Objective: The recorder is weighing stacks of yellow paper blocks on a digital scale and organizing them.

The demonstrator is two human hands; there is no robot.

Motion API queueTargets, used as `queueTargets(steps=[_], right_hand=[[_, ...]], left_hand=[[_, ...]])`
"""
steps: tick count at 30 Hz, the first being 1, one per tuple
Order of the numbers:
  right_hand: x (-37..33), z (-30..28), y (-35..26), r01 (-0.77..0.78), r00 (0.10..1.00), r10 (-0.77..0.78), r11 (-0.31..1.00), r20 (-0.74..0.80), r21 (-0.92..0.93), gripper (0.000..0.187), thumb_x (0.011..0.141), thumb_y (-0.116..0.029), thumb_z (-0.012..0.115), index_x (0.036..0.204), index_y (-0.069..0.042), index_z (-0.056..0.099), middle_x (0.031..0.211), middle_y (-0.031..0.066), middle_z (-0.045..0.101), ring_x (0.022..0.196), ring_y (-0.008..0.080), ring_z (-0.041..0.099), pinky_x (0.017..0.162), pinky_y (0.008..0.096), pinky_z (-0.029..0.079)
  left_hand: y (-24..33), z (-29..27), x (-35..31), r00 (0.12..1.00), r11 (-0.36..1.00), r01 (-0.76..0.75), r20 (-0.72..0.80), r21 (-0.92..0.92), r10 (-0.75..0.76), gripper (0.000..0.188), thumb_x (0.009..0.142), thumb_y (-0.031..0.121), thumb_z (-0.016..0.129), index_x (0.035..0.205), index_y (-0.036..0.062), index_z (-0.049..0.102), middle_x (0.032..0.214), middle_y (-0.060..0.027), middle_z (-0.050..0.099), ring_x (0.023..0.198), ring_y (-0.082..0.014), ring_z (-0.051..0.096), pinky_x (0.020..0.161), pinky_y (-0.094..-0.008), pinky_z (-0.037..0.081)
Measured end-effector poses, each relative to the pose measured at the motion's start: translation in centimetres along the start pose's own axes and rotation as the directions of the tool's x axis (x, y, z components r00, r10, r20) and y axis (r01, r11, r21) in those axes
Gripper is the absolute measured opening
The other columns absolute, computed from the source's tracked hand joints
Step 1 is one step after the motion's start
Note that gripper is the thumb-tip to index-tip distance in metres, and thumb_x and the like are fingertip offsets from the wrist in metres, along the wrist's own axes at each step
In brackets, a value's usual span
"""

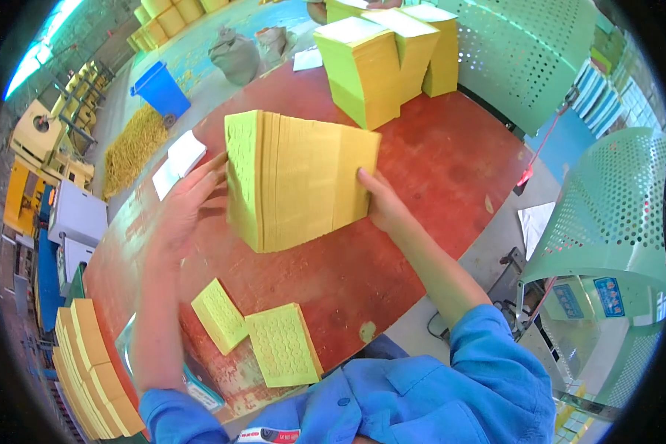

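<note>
A thick stack of yellow paper sheets (303, 185) is raised and tilted over the red table, with a punched pattern on its left end face. My right hand (383, 201) grips its right end, the thumb on the near side and the other fingers hidden behind. At the other end, my left hand (189, 203) has its fingers stretched out beside the patterned face; whether the fingertips press on it, I cannot tell. Closer to my body lie a small yellow paper bundle (220, 317) and a wider yellow bundle with a punched pattern (284, 346).
Tall yellow paper stacks (370, 70) stand on the far part of the red table (451, 177). White sheets (179, 164) lie at its left edge. Green perforated guards (607, 200) flank the right side. More yellow stacks (96, 370) stand lower left; a blue bin (161, 89) is beyond.
</note>
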State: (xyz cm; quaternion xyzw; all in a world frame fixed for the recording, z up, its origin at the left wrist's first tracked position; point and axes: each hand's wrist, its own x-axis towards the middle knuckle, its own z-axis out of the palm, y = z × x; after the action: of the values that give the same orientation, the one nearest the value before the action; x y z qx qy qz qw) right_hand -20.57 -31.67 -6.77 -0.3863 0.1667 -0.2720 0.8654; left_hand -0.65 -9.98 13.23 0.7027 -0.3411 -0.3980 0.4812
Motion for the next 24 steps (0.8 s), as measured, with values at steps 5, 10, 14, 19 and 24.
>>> queueTargets(steps=[5,10,14,19,24], right_hand=[[5.2,1.5,3.0,-0.304,0.937,0.28,0.948,0.209,0.094,0.058,0.096,-0.042,0.056,0.142,-0.008,0.044,0.138,0.006,0.054,0.126,0.0198,0.051,0.104,0.039,0.043],[10.5,2.3,3.5,-0.454,0.854,0.433,0.891,0.289,0.006,0.052,0.097,-0.042,0.055,0.136,-0.007,0.051,0.132,0.0067,0.06,0.12,0.0173,0.058,0.101,0.0348,0.046],[14.8,0.0,2.5,-0.52,0.807,0.526,0.848,0.27,-0.097,0.05,0.098,-0.041,0.054,0.136,-0.007,0.052,0.129,0.0076,0.062,0.115,0.0179,0.061,0.096,0.0353,0.05],[15.6,-0.6,0.6,-0.487,0.848,0.512,0.854,0.136,-0.182,0.051,0.1,-0.042,0.049,0.136,-0.006,0.051,0.133,0.0095,0.058,0.118,0.0194,0.058,0.095,0.036,0.05],[11.8,1.4,-3.3,-0.413,0.909,0.402,0.83,-0.112,-0.375,0.054,0.1,-0.045,0.046,0.136,-0.006,0.05,0.137,0.0124,0.055,0.122,0.0232,0.056,0.095,0.0383,0.049]], left_hand=[[-1.6,-2.5,1.7,0.983,0.994,-0.084,-0.155,0.077,0.095,0.06,0.095,0.028,0.06,0.147,0.0086,0.038,0.135,-0.005,0.054,0.12,-0.0181,0.054,0.098,-0.0338,0.045],[-7.1,-5.5,4.8,0.979,0.856,0.004,-0.172,-0.516,-0.108,0.056,0.094,0.021,0.063,0.142,0.0048,0.039,0.133,-0.0081,0.055,0.122,-0.0189,0.054,0.104,-0.0364,0.044],[-9.7,-4.3,9.8,0.916,0.819,0.05,-0.3,-0.572,-0.265,0.046,0.095,0.034,0.061,0.133,0.0102,0.052,0.124,-0.0064,0.06,0.111,-0.02,0.059,0.093,-0.0428,0.048],[-9.3,-4.1,12.4,0.947,0.815,0.045,-0.235,-0.577,-0.219,0.06,0.089,0.04,0.065,0.139,0.0124,0.044,0.13,-0.0083,0.055,0.114,-0.0249,0.056,0.092,-0.0518,0.047],[-7.9,-2.3,12.8,0.953,0.792,0.101,-0.17,-0.602,-0.251,0.062,0.089,0.044,0.062,0.139,0.0126,0.044,0.133,-0.0102,0.054,0.119,-0.0295,0.054,0.095,-0.0579,0.044]])
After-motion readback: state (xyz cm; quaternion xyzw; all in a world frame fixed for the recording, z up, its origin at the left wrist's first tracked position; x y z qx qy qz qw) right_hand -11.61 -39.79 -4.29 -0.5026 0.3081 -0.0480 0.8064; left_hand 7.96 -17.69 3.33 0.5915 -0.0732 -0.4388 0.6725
